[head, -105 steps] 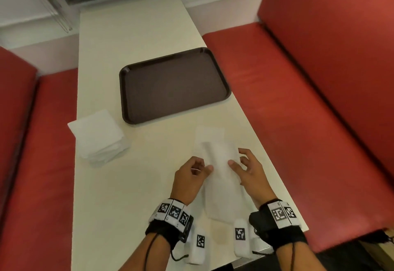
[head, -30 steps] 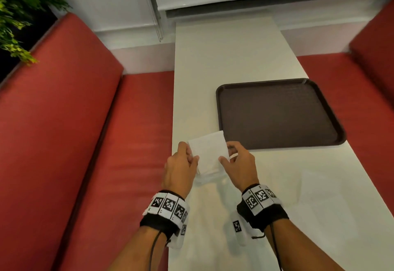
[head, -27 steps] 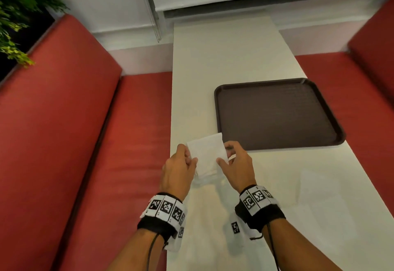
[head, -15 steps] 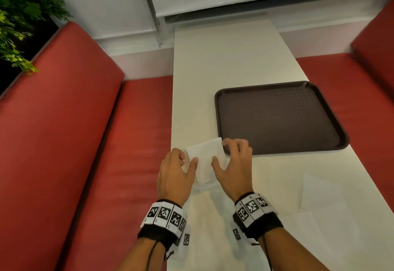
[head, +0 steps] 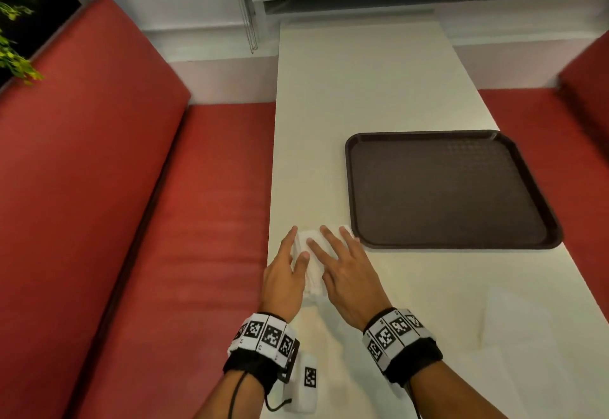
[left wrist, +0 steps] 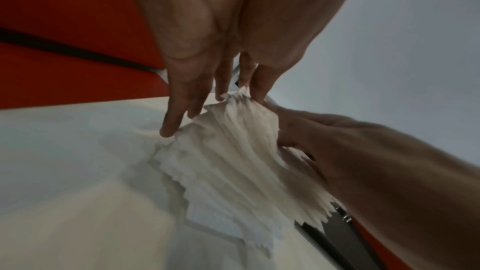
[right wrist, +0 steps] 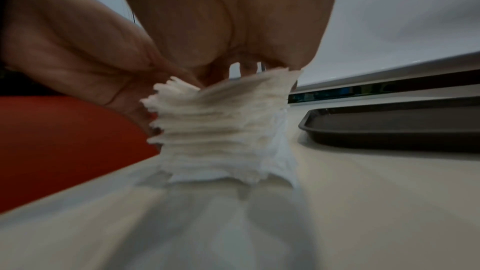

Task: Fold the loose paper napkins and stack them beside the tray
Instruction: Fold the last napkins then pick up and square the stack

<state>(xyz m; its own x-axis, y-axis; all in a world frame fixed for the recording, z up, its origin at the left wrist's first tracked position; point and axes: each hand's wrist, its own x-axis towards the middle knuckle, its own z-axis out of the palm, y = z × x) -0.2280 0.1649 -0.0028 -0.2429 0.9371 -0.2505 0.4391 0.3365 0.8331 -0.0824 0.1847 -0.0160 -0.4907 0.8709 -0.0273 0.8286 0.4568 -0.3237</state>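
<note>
Fingers of our right hand lie straight and flat on top of the stack of folded napkins, pressing it down. Our left hand is flat too, its fingers extended against the stack's left side, so the pile sits between our two hands. From the right wrist we see the layered edges of the stack, somewhat ragged, resting on the white table. It lies just beside the near left corner of the brown tray, near the table's left edge. Loose unfolded napkins lie flat to our right, well apart from the stack. Red bench seats flank the table.
</note>
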